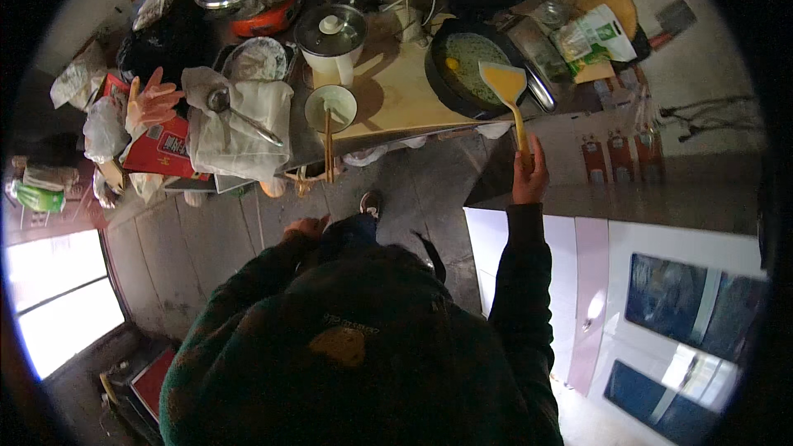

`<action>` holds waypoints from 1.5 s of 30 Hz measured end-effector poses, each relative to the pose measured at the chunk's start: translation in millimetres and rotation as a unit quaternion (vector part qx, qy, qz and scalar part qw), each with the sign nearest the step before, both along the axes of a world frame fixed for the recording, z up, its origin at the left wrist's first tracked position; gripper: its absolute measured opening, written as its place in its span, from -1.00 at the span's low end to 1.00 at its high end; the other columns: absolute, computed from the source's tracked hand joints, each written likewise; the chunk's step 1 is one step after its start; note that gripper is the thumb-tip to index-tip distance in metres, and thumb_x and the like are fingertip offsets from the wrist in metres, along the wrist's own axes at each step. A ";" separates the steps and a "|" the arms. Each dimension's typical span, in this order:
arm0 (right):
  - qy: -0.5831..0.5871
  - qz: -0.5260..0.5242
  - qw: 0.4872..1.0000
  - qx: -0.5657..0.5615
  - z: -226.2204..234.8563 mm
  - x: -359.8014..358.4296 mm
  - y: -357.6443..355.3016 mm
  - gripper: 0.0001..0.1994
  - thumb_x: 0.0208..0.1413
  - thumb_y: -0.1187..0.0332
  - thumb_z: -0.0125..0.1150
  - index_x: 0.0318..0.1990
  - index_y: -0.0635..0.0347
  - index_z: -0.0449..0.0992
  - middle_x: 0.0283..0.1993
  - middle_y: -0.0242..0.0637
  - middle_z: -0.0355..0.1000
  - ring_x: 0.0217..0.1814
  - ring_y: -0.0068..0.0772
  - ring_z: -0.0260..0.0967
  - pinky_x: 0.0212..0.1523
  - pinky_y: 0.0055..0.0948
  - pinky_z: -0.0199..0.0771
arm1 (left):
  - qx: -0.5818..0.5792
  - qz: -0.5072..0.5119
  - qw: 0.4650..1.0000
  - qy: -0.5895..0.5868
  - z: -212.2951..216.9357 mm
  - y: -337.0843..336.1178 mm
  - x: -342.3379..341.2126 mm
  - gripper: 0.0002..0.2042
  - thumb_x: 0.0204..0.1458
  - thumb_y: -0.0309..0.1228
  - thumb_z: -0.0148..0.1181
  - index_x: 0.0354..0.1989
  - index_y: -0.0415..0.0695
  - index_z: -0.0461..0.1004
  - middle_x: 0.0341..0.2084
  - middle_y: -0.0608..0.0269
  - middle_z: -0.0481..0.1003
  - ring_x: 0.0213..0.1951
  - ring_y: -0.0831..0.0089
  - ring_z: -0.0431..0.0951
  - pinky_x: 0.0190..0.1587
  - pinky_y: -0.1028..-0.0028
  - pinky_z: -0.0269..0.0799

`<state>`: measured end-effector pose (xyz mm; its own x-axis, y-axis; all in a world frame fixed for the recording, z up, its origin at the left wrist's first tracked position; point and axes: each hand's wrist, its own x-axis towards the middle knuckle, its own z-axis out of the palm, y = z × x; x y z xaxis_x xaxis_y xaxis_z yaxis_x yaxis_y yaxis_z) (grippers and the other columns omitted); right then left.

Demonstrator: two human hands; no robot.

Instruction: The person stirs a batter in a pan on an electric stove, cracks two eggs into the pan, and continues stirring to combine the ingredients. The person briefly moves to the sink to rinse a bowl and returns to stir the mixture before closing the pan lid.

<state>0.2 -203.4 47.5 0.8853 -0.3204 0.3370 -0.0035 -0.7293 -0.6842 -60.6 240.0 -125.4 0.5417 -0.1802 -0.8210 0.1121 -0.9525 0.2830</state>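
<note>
My right hand [530, 172] is wrapped round the yellow handle of a spatula [504, 83]. The broad, pale blade, edged in yellow, is over the right part of a dark frying pan [442, 95]. In the pan lies a pale, bubbly layer with a small bright yellow spot [452, 64] at its left. My left hand [306, 227] is low by my body, off the table, its fingers curled with nothing visible in them. Nearest to it on the table is a white bowl [330, 109] with chopsticks [329, 149] across its rim.
A lidded white electric pot [332, 37] stands behind the bowl. Left of it, a ladle [248, 120] lies on a cloth-like white sheet [202, 140], beside pink gloves [154, 103] and a red box [169, 149]. A white-green packet [599, 37] and a white cabinet [529, 235] are at right.
</note>
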 end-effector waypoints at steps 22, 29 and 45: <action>0.074 0.330 0.912 -0.231 -36.1 229.1 -147.6 -0.60 0.13 0.21 -0.01 0.16 -0.32 0.26 -0.45 -0.24 0.31 -0.52 -0.15 0.33 -0.59 -0.21 0.31 | -0.127 -0.021 0.943 -0.306 107.2 -218.2 -39.3 -0.45 0.06 -0.36 -0.11 0.26 -0.12 -0.04 0.22 0.09 0.04 0.22 0.08 0.09 0.16 0.14 0.12; 0.091 0.348 0.904 -0.232 -54.8 242.2 -157.8 -0.59 0.13 0.22 0.01 0.17 -0.31 0.26 -0.49 -0.25 0.30 -0.56 -0.19 0.29 -0.63 -0.23 0.29 | -0.047 -0.111 0.938 -0.324 71.4 -245.5 -18.1 -0.47 0.12 -0.21 -0.21 0.27 -0.08 -0.02 0.25 0.24 0.06 0.25 0.29 0.09 0.18 0.16 0.07; 0.071 0.346 0.903 -0.246 -47.8 238.6 -156.4 -0.55 0.09 0.20 0.06 0.17 -0.29 0.25 -0.52 -0.22 0.30 -0.62 -0.17 0.28 -0.67 -0.19 0.25 | -0.158 -0.052 0.895 -0.413 51.6 -257.2 27.1 -0.53 0.06 -0.40 -0.05 0.16 -0.27 0.14 0.03 -0.04 0.30 0.06 0.13 0.33 0.08 0.22 0.26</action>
